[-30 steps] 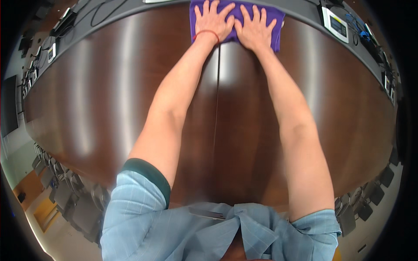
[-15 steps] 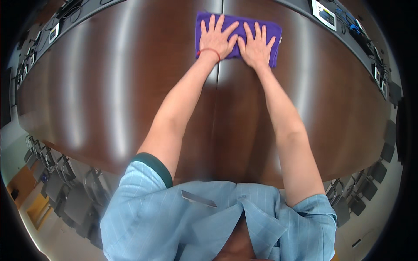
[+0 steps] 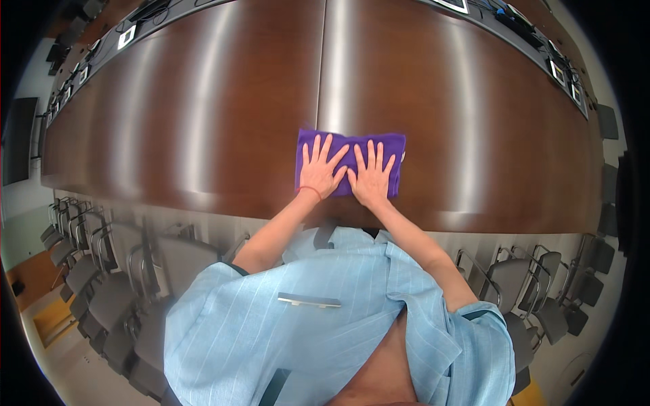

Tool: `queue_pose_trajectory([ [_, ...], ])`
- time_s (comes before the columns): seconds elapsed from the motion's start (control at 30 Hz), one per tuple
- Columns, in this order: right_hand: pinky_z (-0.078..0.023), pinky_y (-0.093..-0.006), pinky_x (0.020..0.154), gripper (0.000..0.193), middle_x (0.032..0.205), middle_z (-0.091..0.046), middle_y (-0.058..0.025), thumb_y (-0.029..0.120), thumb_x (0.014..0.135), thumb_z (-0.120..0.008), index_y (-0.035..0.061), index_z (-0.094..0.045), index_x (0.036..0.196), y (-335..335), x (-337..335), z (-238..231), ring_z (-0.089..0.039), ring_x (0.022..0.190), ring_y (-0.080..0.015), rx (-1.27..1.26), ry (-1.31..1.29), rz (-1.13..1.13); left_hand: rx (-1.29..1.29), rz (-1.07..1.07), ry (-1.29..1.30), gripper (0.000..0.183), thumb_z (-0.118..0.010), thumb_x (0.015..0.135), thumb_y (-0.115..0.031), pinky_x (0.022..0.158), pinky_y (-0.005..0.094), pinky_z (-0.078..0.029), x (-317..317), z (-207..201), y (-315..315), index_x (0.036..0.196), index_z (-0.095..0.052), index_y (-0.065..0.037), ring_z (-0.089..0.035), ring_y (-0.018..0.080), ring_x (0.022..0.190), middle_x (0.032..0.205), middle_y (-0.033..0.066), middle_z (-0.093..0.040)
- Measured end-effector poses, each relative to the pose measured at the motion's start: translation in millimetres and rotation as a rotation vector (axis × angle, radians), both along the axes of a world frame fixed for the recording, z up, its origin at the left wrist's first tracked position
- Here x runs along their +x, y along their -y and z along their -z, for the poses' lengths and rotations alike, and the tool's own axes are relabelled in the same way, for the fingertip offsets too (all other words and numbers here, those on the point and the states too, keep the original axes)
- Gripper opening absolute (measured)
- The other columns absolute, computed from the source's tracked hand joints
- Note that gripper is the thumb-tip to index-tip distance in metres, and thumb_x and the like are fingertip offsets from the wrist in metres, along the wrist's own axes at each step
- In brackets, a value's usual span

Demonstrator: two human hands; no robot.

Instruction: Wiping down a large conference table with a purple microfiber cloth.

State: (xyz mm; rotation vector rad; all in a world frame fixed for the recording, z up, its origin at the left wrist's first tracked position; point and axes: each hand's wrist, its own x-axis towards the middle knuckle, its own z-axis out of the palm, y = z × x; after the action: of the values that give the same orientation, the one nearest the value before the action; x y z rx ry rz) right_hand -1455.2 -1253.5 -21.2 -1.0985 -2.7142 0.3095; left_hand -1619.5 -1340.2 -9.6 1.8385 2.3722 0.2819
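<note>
A purple cloth [image 3: 347,143] lies flat on the glossy dark brown table [image 3: 264,88], close to its near edge. My left hand [image 3: 319,169], with a red band at the wrist, presses on the cloth's left half, fingers spread. On the right half rests my right hand [image 3: 370,174], palm down and fingers apart. The two thumbs nearly meet at the middle of the cloth. Neither hand grips it; both lie flat on top.
A narrow seam [image 3: 320,74] runs through the tabletop away from me. Along the far edge is a grey strip with cables and small white-framed panels [image 3: 126,36]. Grey chairs [image 3: 112,298] line the near side at left, with more chairs [image 3: 511,281] at right.
Both hands and the purple cloth have come toward me, from the far part of the table to near its front edge. My arms are drawn in, and my view has shifted.
</note>
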Motion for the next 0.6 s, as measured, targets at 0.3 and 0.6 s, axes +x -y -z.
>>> queue_pose_trajectory([
  [0.3, -0.005, -0.0745, 0.123, 0.076, 0.172, -0.023, -0.0193, 0.047, 0.098, -0.064, 0.0181, -0.039, 0.163, 83.1, 63.7, 7.6, -0.012, 0.161, -0.0441, -0.082, 0.004, -0.061, -0.045, -0.037, 0.023, 0.061, -0.058, 0.101, -0.051, 0.126, 0.0663, -0.011, 63.3, -1.6, 93.7, 0.159, -0.046, -0.04, -0.018, 0.0421, 0.16, 0.173, 0.0126, -0.027],
  [0.6, -0.005, -0.0741, 0.123, 0.079, 0.172, -0.024, -0.0184, 0.047, 0.095, -0.066, 0.0193, -0.038, 0.163, 87.1, 75.2, 12.1, -0.013, 0.161, -0.0442, -0.069, -0.054, -0.127, -0.029, -0.093, 0.039, 0.06, -0.059, 0.101, -0.05, 0.125, 0.0674, -0.009, 80.3, 2.9, 110.3, 0.159, -0.047, -0.04, -0.016, 0.0425, 0.16, 0.173, 0.0133, -0.027],
])
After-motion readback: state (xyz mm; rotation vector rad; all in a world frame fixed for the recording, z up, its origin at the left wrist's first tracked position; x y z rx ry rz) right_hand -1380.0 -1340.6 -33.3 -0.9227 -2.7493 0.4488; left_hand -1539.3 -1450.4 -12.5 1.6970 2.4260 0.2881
